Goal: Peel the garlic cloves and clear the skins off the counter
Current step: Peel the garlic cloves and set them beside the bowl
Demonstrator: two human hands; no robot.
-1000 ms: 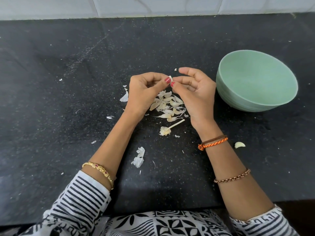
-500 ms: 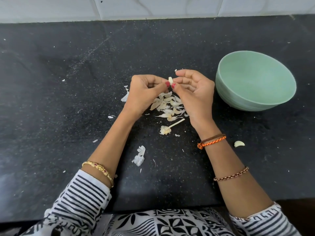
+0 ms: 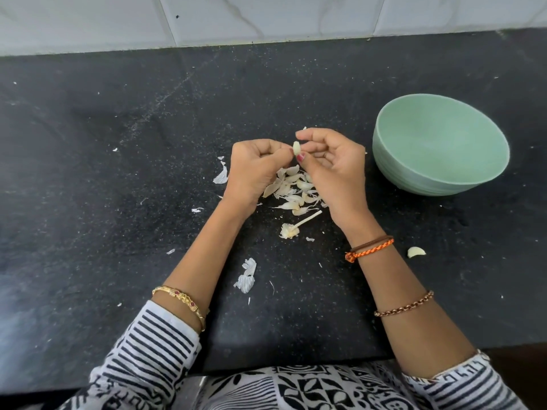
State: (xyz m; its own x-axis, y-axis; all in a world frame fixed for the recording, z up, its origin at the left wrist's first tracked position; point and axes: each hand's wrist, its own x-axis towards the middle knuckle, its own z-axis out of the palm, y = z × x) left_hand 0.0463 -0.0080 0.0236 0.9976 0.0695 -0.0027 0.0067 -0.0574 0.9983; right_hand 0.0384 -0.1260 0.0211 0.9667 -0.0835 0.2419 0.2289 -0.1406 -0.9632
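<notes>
Both hands, left hand [image 3: 254,170] and right hand [image 3: 331,161], pinch one garlic clove [image 3: 296,148] at fingertips; it looks light, firm, likely slippery once bare; best held by its ends.

I see black counter [image 3: 118,143]: skin pile [image 3: 291,190] mid, green bowl [image 3: 438,146] toward right edge, one clove [image 3: 416,251] near front-right.

Bowl [image 3: 441,146], pale green, apparently empty, upright on black speckled desk [image 3: 118,173], right side. White marbled wall tiles [image 3: 266,16] behind.
</notes>
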